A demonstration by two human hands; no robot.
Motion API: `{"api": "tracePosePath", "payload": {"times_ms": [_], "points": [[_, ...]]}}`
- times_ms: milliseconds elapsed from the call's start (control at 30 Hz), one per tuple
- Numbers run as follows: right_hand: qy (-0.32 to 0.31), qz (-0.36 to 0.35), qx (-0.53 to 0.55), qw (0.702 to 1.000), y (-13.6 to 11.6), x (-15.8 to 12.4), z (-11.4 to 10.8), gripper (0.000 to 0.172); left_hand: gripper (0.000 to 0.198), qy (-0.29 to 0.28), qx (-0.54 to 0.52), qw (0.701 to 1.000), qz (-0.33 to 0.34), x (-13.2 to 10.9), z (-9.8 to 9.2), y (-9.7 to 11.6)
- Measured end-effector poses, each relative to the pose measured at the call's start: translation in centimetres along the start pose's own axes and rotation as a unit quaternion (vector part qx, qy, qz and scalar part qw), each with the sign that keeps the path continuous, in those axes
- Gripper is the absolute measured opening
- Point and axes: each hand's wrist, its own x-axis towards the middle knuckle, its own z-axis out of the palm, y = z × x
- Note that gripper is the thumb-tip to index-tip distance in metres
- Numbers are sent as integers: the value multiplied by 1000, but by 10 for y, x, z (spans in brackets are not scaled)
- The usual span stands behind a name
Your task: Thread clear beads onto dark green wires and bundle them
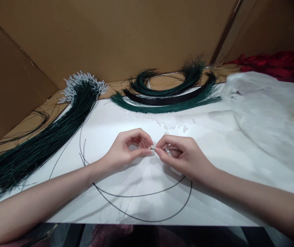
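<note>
A person's left hand (129, 147) and right hand (185, 151), nearly touching, both pinch a thin dark wire (152, 149) over the white surface (213, 209), dark strands (152, 221) curving below. A white-tipped green bundle (43, 142) lies leftward; curved bundles (167, 100) rest beyond scattered white bits (166, 120).

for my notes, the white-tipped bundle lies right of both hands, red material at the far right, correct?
The side is wrong: in the head view the white-tipped bundle lies left of the left hand and right hand. The red material is at the far right.
</note>
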Motion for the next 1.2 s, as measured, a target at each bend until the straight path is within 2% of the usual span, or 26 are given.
{"api": "tracePosePath", "payload": {"times_ms": [1200], "points": [[-6,-2,9,1000,1,-1,0,12,19,-10,19,1000,9,-2,0,1]]}}
